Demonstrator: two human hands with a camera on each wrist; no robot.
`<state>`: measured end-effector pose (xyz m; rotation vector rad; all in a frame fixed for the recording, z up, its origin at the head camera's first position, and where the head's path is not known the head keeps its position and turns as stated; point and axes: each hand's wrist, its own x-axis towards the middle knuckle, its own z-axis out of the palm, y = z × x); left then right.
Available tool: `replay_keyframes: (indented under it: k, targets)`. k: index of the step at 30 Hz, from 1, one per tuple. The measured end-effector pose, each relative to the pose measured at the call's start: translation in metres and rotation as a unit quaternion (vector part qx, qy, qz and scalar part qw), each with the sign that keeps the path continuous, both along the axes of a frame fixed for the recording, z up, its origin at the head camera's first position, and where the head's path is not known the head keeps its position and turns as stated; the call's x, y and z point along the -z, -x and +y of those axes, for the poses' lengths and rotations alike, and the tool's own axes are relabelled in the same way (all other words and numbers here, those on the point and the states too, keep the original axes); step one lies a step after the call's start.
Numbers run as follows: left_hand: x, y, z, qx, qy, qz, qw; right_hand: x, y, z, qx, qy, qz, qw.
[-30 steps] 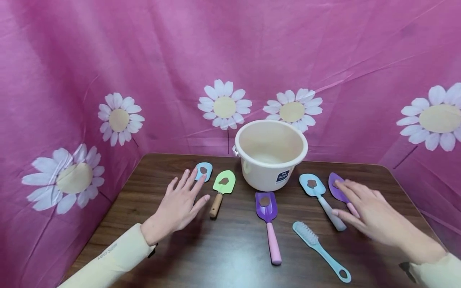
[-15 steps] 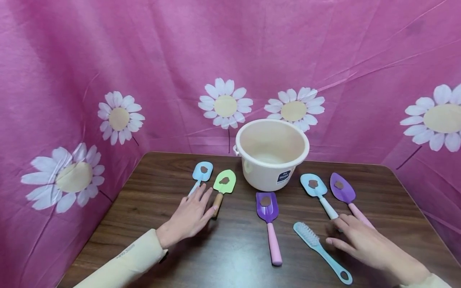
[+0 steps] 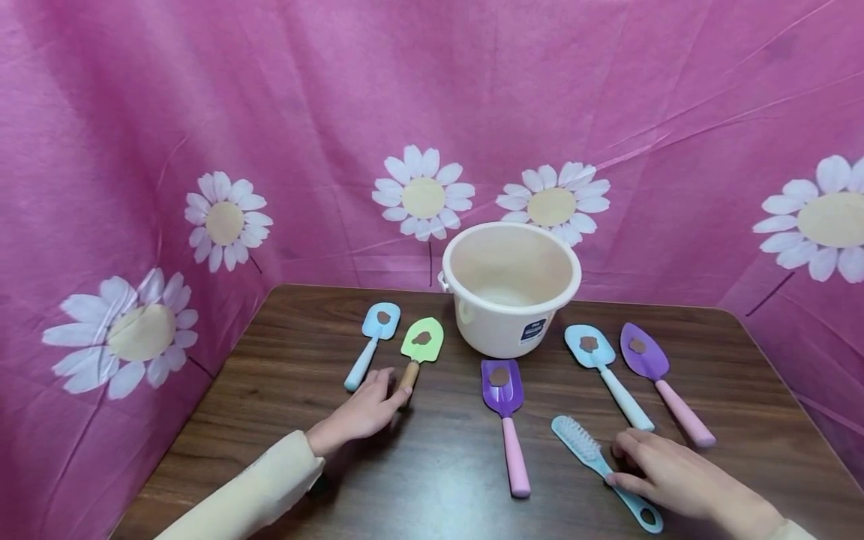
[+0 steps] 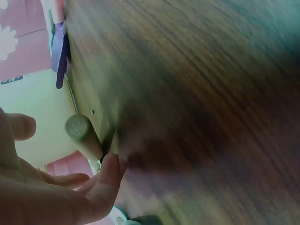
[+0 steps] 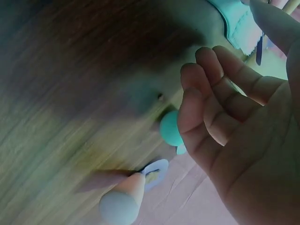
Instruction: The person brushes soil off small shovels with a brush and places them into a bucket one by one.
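A green trowel (image 3: pixel 430 351) with a wooden handle (image 4: pixel 86 138) lies on the table. My left hand (image 3: pixel 363 411) is right at that handle, which stands between thumb and fingers in the left wrist view, the fingers loosely bent and not closed round it. A light-blue brush (image 3: pixel 594 456) with pale bristles lies toward the front right. Over its handle hovers the thumb of my right hand (image 3: pixel 675 474); the other fingers bend loosely beside it, with nothing in the palm in the right wrist view. A light-blue trowel (image 3: pixel 628 401) ends just beyond these fingers.
A cream bucket (image 3: pixel 496 330) with a dark label stands at the back. A purple scoop (image 3: pixel 516 457) with a pink handle lies before it. Another light-blue trowel (image 3: pixel 361 367) lies left, a pointed purple trowel (image 3: pixel 664 367) right. Pink flowered cloth (image 3: pixel 324 150) hangs behind the table (image 3: pixel 270 360).
My left hand has come down and right, from over the left blue trowel to the green trowel's handle. My right hand has drawn back from the pointed purple trowel to the brush handle.
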<state>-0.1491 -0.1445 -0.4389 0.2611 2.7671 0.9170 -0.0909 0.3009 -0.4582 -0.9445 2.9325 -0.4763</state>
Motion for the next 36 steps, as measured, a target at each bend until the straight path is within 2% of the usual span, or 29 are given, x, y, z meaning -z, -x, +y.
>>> replay_keyframes:
  k: [5, 8, 11, 15, 20, 23, 30, 32, 36]
  targets:
    - [0.002, 0.002, 0.0, -0.017, -0.019, -0.018, 0.9995, 0.001, 0.0, -0.001, -0.001, -0.007, -0.03, 1.0]
    - [0.005, 0.003, 0.002, -0.032, -0.065, -0.042, 0.9964, 0.001, 0.001, -0.001, 0.001, -0.011, -0.06, 0.998]
    - [0.009, 0.005, 0.006, -0.064, -0.145, -0.095, 0.9828, 0.001, 0.001, -0.002, 0.01, -0.007, -0.088, 0.996]
    - [0.012, 0.008, 0.01, -0.119, -0.232, -0.157, 0.9525, 0.0, -0.001, -0.006, 0.044, -0.003, -0.112, 0.993]
    - [0.012, 0.013, 0.013, -0.156, -0.285, -0.191, 0.9262, -0.003, -0.002, -0.016, 0.099, -0.004, -0.155, 0.983]
    - [0.014, 0.014, 0.014, -0.164, -0.302, -0.202, 0.9171, -0.004, -0.003, -0.022, 0.129, -0.007, -0.174, 0.976]
    - [0.014, 0.018, 0.014, -0.166, -0.326, -0.222, 0.9038, -0.005, -0.005, -0.033, 0.212, -0.053, -0.188, 0.957]
    - [0.012, 0.019, 0.014, -0.166, -0.333, -0.23, 0.8993, -0.004, -0.005, -0.035, 0.223, -0.069, -0.188, 0.954]
    - [0.012, 0.022, 0.014, -0.158, -0.346, -0.238, 0.8938, -0.004, -0.003, -0.038, 0.223, -0.097, -0.176, 0.954]
